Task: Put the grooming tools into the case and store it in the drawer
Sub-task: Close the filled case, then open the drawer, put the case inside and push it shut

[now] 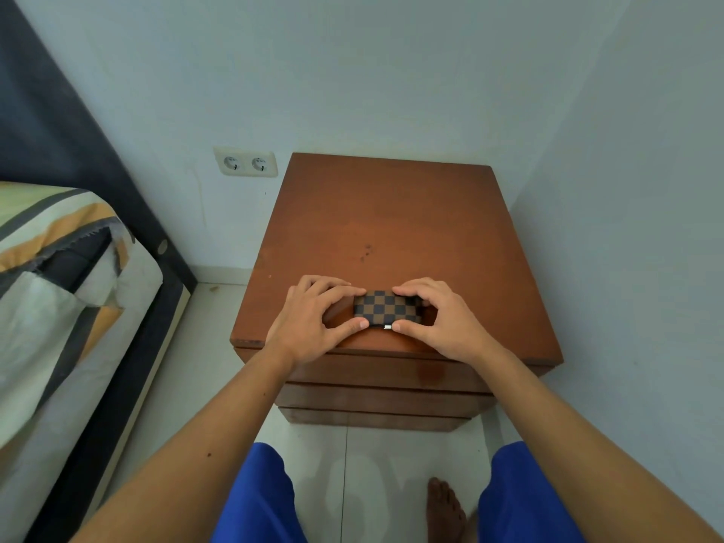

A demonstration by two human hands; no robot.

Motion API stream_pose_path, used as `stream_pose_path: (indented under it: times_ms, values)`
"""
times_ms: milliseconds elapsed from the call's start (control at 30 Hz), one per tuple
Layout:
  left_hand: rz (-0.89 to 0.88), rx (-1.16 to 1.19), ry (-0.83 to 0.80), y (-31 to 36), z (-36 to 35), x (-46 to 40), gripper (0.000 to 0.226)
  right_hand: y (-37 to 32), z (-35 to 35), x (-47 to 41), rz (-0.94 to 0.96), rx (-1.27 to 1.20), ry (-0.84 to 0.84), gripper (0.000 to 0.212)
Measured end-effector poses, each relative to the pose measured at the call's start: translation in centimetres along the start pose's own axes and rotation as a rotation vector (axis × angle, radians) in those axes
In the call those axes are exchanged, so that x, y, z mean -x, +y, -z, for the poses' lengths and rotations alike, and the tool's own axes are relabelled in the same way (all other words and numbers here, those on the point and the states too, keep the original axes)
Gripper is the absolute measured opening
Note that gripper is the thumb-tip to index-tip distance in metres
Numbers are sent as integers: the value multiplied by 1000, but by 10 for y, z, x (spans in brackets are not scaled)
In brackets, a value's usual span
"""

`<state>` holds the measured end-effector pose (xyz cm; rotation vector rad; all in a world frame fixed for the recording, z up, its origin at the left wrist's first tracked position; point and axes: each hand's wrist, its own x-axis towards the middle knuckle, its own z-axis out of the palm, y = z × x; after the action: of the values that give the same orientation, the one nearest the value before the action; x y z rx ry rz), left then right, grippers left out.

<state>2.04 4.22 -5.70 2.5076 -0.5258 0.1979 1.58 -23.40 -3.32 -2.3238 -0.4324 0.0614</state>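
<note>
A small case [387,307] with a brown and black checker pattern lies closed near the front edge of the wooden nightstand [391,221]. A small metal clasp shows at its front edge. My left hand [313,323] grips the case's left end, thumb at the front and fingers over the back. My right hand [442,319] holds the right end the same way. No grooming tools are visible outside the case. The nightstand's drawers [376,374] below the top are closed.
A bed [58,288] with a striped cover and dark frame stands to the left. A double wall socket [246,163] sits on the wall behind. Walls close in at the back and right. My legs in blue shorts and a bare foot are on the tiled floor below.
</note>
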Motion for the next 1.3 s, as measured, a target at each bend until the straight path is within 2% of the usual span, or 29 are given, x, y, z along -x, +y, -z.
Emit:
stream_pose_path:
  times_ms: [467,633,767,867,933,1033,1100,1200,1300]
  values:
    - [-10,-46,-26,1,1,2,54,-1,-3,6,15,60,28,57]
    - [-64,-196,-50,7,4,16,74,-8,-4,13,-9,80,11,79]
    - [-49,-259,21,6,7,34,84,-5,8,36,-80,187,26,101]
    - [-6,-347,72,-13,12,59,91,16,26,67,-162,374,127,119]
    - [88,-346,135,-27,18,76,98,34,34,89,-268,434,240,129]
    - [375,-193,226,-31,21,94,118,48,36,115,-492,319,386,146]
    - [537,47,240,-27,15,101,132,48,31,124,-588,187,441,152]
    - [625,332,287,-20,8,103,138,44,24,127,-651,-6,481,155]
    - [688,403,340,-6,7,106,129,46,21,130,-672,-83,528,155]
